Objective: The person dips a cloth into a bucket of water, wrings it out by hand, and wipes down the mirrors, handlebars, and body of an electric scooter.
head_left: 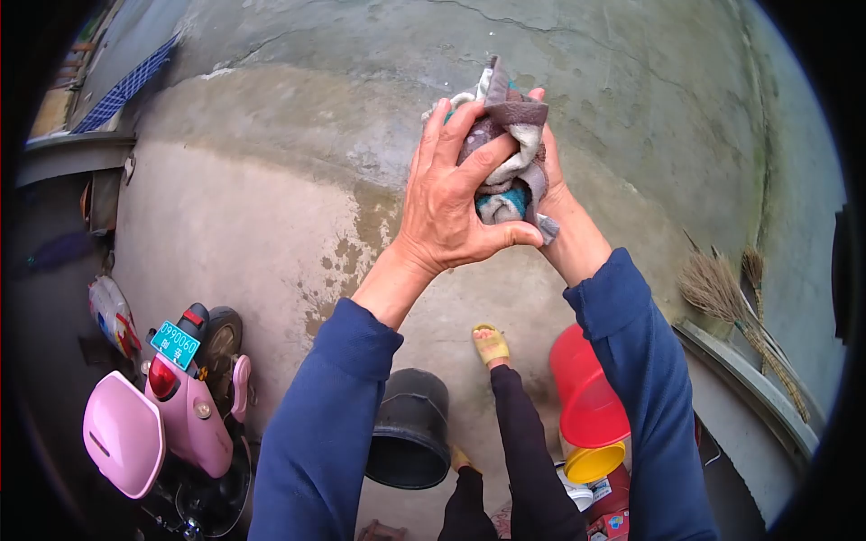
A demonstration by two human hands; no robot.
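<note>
So it's mostly concrete floor (244,198) out here, greyish green at the far end and paler closer in, with a damp patch and some dark spots past the left arm. Biggest thing parked on it is a pink scooter (194,424), off to the left. Then there's the person, navy sleeves (311,433) and dark trousers, both arms stretched out in front. Over on the right, a straw broom (713,284) leans by a ledge. A black bucket (410,401) is just left of the legs, a red bucket (586,388) is on the right, and a smaller yellow tub (595,464) is right by the red one. Yellow slipper (490,345) on the foot that's further forward. Left hand (456,194) is curled over the near side of a balled-up cloth, thumb underneath; right hand (557,176) backs it from the other side, though most of those fingers are hidden. The cloth (525,160), grey-brown, white and teal, is squished between both palms, up above the floor.
</note>
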